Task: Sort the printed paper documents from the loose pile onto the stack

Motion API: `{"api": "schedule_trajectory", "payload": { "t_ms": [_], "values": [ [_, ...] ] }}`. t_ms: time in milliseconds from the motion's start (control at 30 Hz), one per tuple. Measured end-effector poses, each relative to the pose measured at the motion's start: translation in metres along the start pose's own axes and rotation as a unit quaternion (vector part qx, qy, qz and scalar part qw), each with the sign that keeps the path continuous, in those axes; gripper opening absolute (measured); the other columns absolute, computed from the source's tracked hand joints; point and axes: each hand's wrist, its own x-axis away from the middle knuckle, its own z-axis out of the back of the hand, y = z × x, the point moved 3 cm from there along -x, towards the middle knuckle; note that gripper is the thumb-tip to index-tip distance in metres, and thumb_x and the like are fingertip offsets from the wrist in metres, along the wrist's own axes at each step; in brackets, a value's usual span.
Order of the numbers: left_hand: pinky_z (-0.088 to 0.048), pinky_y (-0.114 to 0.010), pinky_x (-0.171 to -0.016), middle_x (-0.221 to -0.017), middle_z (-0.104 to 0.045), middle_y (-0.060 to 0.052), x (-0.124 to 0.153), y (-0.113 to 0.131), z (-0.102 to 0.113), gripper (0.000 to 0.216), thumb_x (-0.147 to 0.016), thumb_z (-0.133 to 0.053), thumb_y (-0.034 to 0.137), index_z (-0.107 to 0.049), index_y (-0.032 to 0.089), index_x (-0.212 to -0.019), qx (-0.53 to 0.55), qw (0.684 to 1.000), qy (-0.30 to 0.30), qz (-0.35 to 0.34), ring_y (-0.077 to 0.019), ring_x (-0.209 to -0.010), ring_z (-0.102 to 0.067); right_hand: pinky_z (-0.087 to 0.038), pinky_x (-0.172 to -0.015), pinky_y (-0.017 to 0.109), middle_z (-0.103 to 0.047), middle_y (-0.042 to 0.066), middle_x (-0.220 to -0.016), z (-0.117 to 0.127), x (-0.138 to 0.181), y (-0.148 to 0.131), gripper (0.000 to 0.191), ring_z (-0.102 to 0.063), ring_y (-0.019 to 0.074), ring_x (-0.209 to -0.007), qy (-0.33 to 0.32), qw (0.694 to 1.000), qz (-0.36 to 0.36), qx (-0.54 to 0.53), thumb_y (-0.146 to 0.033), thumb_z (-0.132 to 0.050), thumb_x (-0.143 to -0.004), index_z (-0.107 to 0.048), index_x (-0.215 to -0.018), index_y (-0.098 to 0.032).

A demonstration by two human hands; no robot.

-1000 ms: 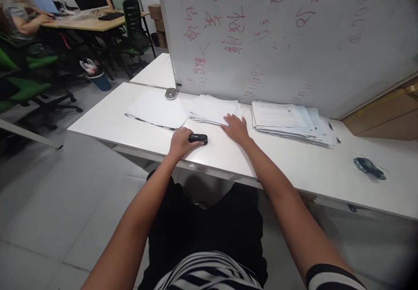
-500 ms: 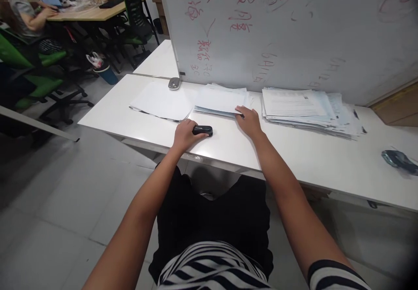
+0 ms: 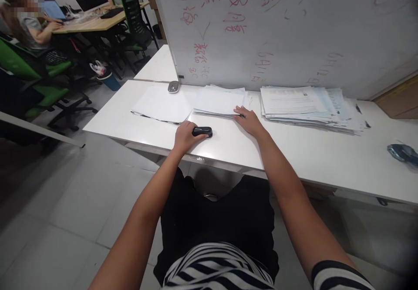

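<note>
My left hand [image 3: 186,138] is wrapped round a black stapler [image 3: 203,131] that rests on the white desk [image 3: 225,144] near its front edge. My right hand [image 3: 248,121] lies at the front right corner of the middle stack of paper [image 3: 219,99], its fingers stretched over the edge and slightly apart. A small dark spot shows by those fingers, too small to make out. To the left is a thinner pile of white sheets [image 3: 161,103], whose front edge sits close to my left hand.
A thick, uneven stack of printed papers [image 3: 294,102] lies to the right. A grey mouse-like object [image 3: 173,87] stands at the back left. Behind rises a whiteboard [image 3: 287,33] with red writing. A dark glossy object [image 3: 403,153] and a cardboard box [image 3: 396,94] are far right. A person sits at another desk.
The view has shifted slightly. Both hands stay in nearly the same places, the left still round the stapler and the right still at the corner of the middle stack.
</note>
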Motion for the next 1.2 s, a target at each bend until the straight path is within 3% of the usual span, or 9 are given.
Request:
{"api": "schedule_trajectory", "payload": {
  "t_ms": [133,267,400,533,667,800,967,1100,1200],
  "values": [
    [-0.036,-0.031,-0.067,-0.084,-0.057,-0.005,0.000,-0.001,0.000,0.044,-0.069,-0.067,0.060,-0.055,0.020,-0.081,-0.007,1.000,-0.001,-0.007,-0.0204,-0.083,-0.051,-0.009,-0.114,0.053,-0.047,0.003,-0.142,-0.002,0.001,-0.002,0.035,-0.032,0.0224,-0.138,-0.002,1.000,-0.005,0.017,-0.039,-0.047,-0.090,-0.061,-0.120,-0.027],
    [-0.036,-0.030,-0.068,-0.084,-0.057,-0.005,0.001,-0.001,0.001,0.043,-0.069,-0.066,0.060,-0.055,0.020,-0.079,-0.016,1.000,0.011,-0.013,-0.0208,-0.084,-0.052,-0.022,-0.109,0.050,-0.055,0.006,-0.135,-0.004,0.001,-0.002,0.032,-0.041,0.0236,-0.132,0.035,0.995,0.029,0.090,-0.034,-0.041,-0.094,-0.062,-0.116,-0.024],
    [-0.035,-0.030,-0.067,-0.082,-0.058,-0.005,0.002,0.000,0.002,0.044,-0.069,-0.065,0.063,-0.055,0.020,-0.077,-0.030,0.999,0.019,-0.014,-0.0206,-0.081,-0.052,-0.032,-0.102,0.043,-0.070,0.013,-0.099,-0.006,0.000,-0.006,0.033,-0.061,0.0237,-0.099,0.117,0.960,0.105,0.231,-0.026,-0.034,-0.097,-0.065,-0.099,-0.014],
    [-0.035,-0.031,-0.066,-0.079,-0.058,-0.004,0.002,-0.001,0.003,0.043,-0.072,-0.062,0.062,-0.056,0.020,-0.076,-0.071,0.997,0.027,0.001,-0.0208,-0.079,-0.054,-0.039,-0.089,0.036,-0.065,0.008,-0.071,0.004,0.005,-0.023,0.036,-0.058,0.0206,-0.074,0.240,0.912,0.194,0.269,-0.031,-0.033,-0.098,-0.060,-0.079,-0.017],
    [-0.037,-0.036,-0.077,-0.090,-0.063,-0.008,0.004,-0.003,0.005,0.040,-0.077,-0.059,0.057,-0.059,0.020,-0.091,-0.089,0.992,0.080,0.039,-0.0258,-0.089,-0.056,-0.042,-0.074,0.034,-0.060,0.005,-0.066,0.023,0.038,-0.051,0.032,-0.055,0.0202,-0.067,0.337,0.880,0.269,0.199,-0.033,-0.036,-0.097,-0.055,-0.074,-0.022],
    [-0.029,-0.050,-0.099,-0.118,-0.059,-0.015,0.006,0.000,0.007,0.054,-0.075,-0.063,0.053,-0.053,0.021,-0.117,-0.063,0.988,0.141,0.010,-0.0340,-0.114,-0.048,-0.042,-0.065,0.035,-0.057,0.004,-0.066,0.041,0.105,-0.061,0.021,-0.053,0.0217,-0.065,0.431,0.867,0.223,0.112,-0.032,-0.042,-0.094,-0.054,-0.078,-0.026],
    [-0.019,-0.054,-0.108,-0.131,-0.052,-0.016,0.013,0.002,0.011,0.048,-0.085,-0.050,0.049,-0.052,0.020,-0.123,0.007,0.986,0.156,-0.058,-0.0337,-0.128,-0.039,-0.041,-0.062,0.036,-0.055,0.004,-0.061,0.058,0.169,-0.066,0.028,-0.052,0.0207,-0.062,0.422,0.874,0.208,0.122,-0.036,-0.044,-0.094,-0.051,-0.069,-0.026],
    [-0.023,-0.050,-0.110,-0.131,-0.052,-0.016,0.021,0.017,0.018,0.049,-0.090,-0.039,0.050,-0.049,0.018,-0.126,0.118,0.974,0.154,-0.115,-0.0292,-0.129,-0.040,-0.041,-0.064,0.035,-0.053,0.002,-0.056,0.075,0.181,-0.079,0.036,-0.051,0.0180,-0.058,0.372,0.877,0.266,0.150,-0.040,-0.045,-0.094,-0.047,-0.061,-0.025],
    [-0.035,-0.044,-0.105,-0.142,-0.040,-0.017,0.027,0.038,0.024,0.072,-0.083,-0.052,0.056,-0.029,0.019,-0.141,0.249,0.956,0.131,-0.077,-0.0273,-0.130,-0.040,-0.042,-0.066,0.033,-0.054,0.001,-0.054,0.086,0.183,-0.085,0.040,-0.051,0.0165,-0.058,0.339,0.881,0.301,0.138,-0.043,-0.047,-0.093,-0.046,-0.058,-0.024]
  ]
}}
